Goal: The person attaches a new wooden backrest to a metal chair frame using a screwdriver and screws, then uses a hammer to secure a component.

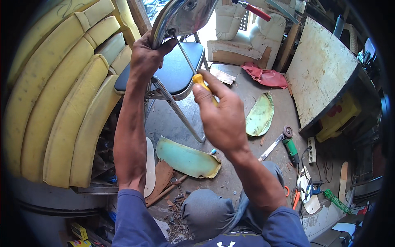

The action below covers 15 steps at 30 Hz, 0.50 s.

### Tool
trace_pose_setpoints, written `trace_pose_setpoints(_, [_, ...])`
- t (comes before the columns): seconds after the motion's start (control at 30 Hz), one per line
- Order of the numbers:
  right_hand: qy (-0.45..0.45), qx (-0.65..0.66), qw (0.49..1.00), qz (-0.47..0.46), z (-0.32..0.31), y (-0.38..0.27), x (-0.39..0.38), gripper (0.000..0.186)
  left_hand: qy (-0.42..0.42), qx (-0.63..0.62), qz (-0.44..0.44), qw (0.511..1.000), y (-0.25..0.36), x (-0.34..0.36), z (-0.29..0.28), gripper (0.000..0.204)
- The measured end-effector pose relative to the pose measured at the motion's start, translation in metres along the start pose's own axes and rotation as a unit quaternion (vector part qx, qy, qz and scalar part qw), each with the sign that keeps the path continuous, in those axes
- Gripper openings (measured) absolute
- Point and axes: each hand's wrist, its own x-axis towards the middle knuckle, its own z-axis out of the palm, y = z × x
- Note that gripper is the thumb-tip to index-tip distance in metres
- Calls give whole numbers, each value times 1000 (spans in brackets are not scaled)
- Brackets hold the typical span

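Note:
My left hand (149,55) is closed on the lower left edge of a shiny metal chair backrest (191,14), near the top of the view. My right hand (220,119) grips the yellow handle of a long screwdriver (185,55), whose shaft reaches up to a dark fitting on the underside of the metal piece, beside my left fingers. Behind my hands is a folding chair with a dark padded seat (175,70) and chrome tubular legs (185,121).
Curved yellow foam pads (45,115) stack at left. A white padded seat (247,41), red cloth (263,75) and a worn board (319,70) stand or lie beyond. On the floor (230,185) are pale green panels (185,158), an angle grinder (290,146), a power strip (311,150) and scattered screws.

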Motion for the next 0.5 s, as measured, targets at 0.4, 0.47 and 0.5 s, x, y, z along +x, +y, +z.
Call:
trace_pose_setpoints(0.4, [49,-259,957,-124,-11,-23,0,22,26,-26,9,999,-6,0,3,21])
trace_pose_setpoints(0.47, [-49,149,972,173,-27,-28,13,33,19,-36,12,999,-6,0,1,22])
trace_pose_setpoints(0.5, [-39,161,968,186,-36,-29,18,38,17,-40,11,999,-6,0,1,22])
